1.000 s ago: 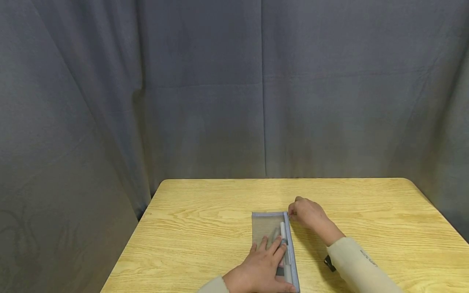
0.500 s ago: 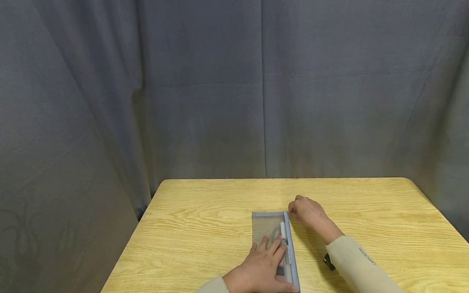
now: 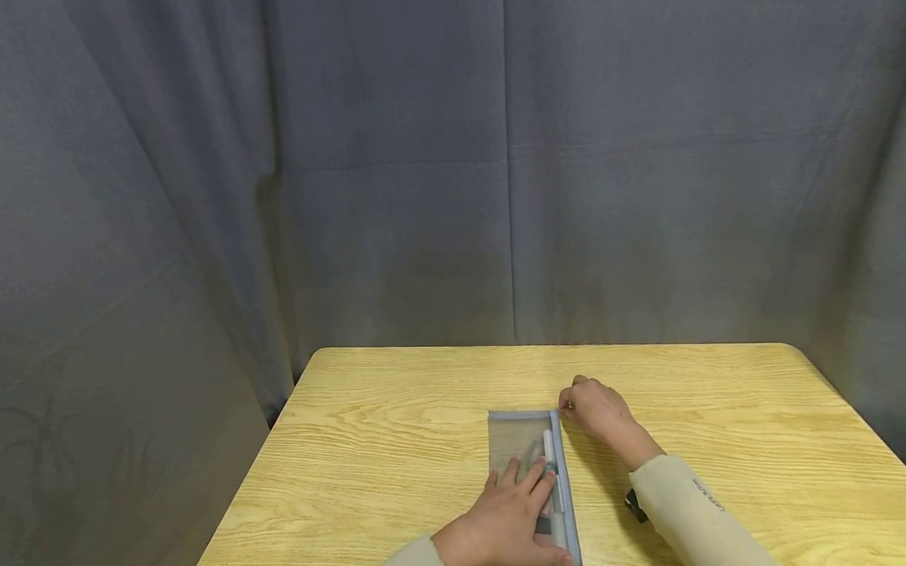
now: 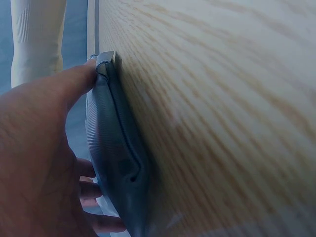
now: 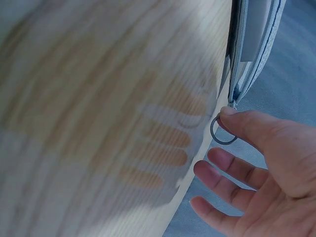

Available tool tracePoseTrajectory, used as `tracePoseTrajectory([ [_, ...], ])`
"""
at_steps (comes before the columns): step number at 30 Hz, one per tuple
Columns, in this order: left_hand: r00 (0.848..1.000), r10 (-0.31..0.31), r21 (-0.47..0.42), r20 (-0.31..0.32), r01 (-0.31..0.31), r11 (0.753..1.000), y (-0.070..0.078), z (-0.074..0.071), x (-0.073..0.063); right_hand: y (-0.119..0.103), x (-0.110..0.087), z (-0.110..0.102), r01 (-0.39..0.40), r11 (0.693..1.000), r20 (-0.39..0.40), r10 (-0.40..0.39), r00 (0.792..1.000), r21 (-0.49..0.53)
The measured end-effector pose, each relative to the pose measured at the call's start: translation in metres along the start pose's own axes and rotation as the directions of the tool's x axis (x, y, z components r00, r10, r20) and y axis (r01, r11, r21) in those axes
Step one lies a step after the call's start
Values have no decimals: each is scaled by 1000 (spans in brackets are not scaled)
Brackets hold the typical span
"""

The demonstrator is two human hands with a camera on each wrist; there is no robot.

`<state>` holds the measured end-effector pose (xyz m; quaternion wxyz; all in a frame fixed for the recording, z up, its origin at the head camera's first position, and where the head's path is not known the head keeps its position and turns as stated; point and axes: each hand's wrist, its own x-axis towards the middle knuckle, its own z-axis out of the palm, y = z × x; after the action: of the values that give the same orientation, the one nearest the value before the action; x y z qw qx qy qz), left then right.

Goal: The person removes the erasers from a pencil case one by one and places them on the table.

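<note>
Zippered mesh pouch (image 3: 511, 442) lay flat on wood-grain table (image 3: 368, 448). Left hand (image 3: 504, 515), fingers spread, rested upon it; right hand (image 3: 598, 410) pinched the ring pull (image 5: 225, 143) at its far right corner.

The left hand (image 4: 37, 148) touches a blue-grey pouch (image 4: 114, 133) on the table (image 4: 212, 123).

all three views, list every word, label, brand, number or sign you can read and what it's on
Right sleeve: a short line of dark lettering, too small and blurred to read.
Zipped mesh pouch: no text that I can make out.
Tabletop: no text visible.
So there is nothing I can quote from any view.
</note>
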<state>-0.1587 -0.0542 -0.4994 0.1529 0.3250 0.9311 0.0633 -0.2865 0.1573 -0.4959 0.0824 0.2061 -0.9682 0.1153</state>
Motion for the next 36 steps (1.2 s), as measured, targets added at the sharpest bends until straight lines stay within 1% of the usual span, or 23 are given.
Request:
tracePoseTrajectory([
  [8,1000,0,14,-5,0,1000,0,-1,0,0,0,0,-15,1000,20,15,1000,-7],
  [18,999,4,-10,-35,-4,1000,0,-1,4,1,-2,1,12,1000,16,-12,1000,3],
  [25,999,-4,24,-54,5,1000,1,-2,6,1,-3,2,20,1000,19,-20,1000,0],
  [30,999,-6,52,-53,9,999,1,-4,6,0,-4,1,28,1000,14,-28,1000,6],
  [36,999,-17,61,-44,19,998,2,-6,7,0,-4,0,21,1000,23,-22,999,14],
])
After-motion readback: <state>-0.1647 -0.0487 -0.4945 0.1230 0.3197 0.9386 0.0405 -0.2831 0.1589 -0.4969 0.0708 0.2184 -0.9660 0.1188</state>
